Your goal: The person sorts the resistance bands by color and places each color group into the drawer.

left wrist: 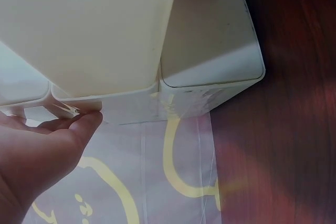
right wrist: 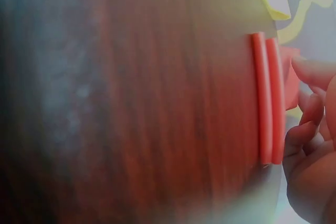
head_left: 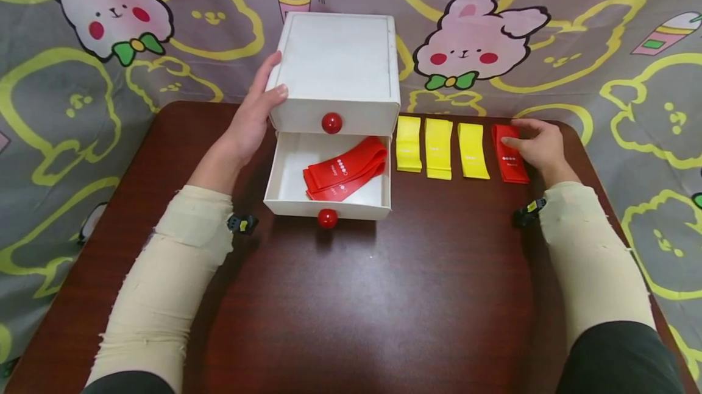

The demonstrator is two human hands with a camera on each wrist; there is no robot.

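Our left hand [head_left: 245, 123], ten o'clock, grips the white cabinet [head_left: 338, 59], likely bracing it; our right hand [head_left: 543, 143], three o'clock, pinches a red band [head_left: 512, 165].

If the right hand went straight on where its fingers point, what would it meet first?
The right hand would first meet the red band it touches; beyond, the nearest yellow band seems next, though depth is hard to judge.

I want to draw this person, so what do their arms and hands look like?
Pale cream, frayed-edged fabric sleeves cover both forearms, with dark cloth sleeves nearer the elbows. Each wrist has a small black device with a yellow mark. The left hand and right hand wear no gloves.
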